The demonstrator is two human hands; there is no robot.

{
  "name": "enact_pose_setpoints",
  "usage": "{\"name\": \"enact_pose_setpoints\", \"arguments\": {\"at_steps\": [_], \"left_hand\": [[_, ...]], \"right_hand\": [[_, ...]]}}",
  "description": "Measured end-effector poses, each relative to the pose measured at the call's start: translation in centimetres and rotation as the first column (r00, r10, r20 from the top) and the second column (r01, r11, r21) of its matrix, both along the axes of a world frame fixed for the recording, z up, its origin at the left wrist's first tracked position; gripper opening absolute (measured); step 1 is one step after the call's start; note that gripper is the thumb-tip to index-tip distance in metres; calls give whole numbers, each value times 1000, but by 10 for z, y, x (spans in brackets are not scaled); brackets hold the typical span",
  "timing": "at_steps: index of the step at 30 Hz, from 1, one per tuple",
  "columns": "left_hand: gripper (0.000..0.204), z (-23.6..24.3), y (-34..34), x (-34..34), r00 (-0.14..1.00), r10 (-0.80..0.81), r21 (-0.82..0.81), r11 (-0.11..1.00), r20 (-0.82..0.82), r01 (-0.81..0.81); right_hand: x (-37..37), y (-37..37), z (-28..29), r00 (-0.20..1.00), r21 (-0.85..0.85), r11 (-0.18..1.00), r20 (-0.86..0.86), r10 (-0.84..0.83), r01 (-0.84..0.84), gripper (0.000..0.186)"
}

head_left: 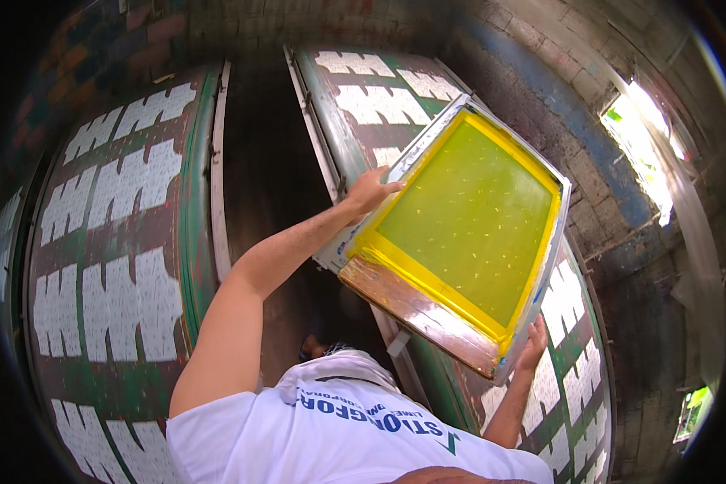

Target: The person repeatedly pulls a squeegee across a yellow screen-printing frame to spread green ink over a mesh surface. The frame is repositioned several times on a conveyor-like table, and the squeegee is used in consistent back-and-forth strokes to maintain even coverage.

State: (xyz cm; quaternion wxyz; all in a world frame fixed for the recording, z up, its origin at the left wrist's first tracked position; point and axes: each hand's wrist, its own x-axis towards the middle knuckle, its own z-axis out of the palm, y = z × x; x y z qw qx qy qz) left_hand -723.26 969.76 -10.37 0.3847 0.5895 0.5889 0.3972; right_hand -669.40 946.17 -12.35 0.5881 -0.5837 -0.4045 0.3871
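A screen-printing frame (563,211) with a pale metal rim is held tilted in front of me, over the right-hand long table. Yellow-green mesh (472,218) fills it, bordered by bright yellow ink or tape. Along its near end lies a glossy brown strip (415,310); whether this is a separate piece I cannot tell. My left hand (371,192) grips the left side of the rim, its thumb over the top. On the near right corner, my right hand (532,347) is closed round the rim, with its fingers partly hidden beneath.
Under the frame runs a long green-and-brown table (452,385) with rows of white patterned fabric pieces (383,105). A similar table (198,189) on my left carries more white pieces (109,302). A dark aisle (266,161) separates them. A block wall (557,113) stands to the right.
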Motion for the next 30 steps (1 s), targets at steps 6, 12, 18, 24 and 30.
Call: {"name": "enact_pose_setpoints", "arguments": {"at_steps": [6, 12, 18, 24, 30], "left_hand": [[85, 14, 129, -107, 987, 83, 54, 996, -138, -76], [89, 20, 221, -190, 986, 78, -5, 997, -150, -80], [93, 33, 348, -287, 986, 14, -22, 1000, -166, -18], [92, 47, 488, -405, 980, 9, 8, 1000, -201, -7], [85, 46, 590, -497, 975, 119, 85, 991, -187, -104]], "right_hand": [[-111, 142, 11, 1000, 9, 1000, -18, 24, -24, 89], [-194, 237, 34, 995, -15, 999, -91, 27, -29, 86], [-310, 326, 46, 964, 46, 999, -262, 34, -23, 83], [-434, 453, 33, 946, 91, 996, -322, 39, -11, 85], [-534, 579, 53, 906, 49, 998, -418, 66, -51, 85]]}}
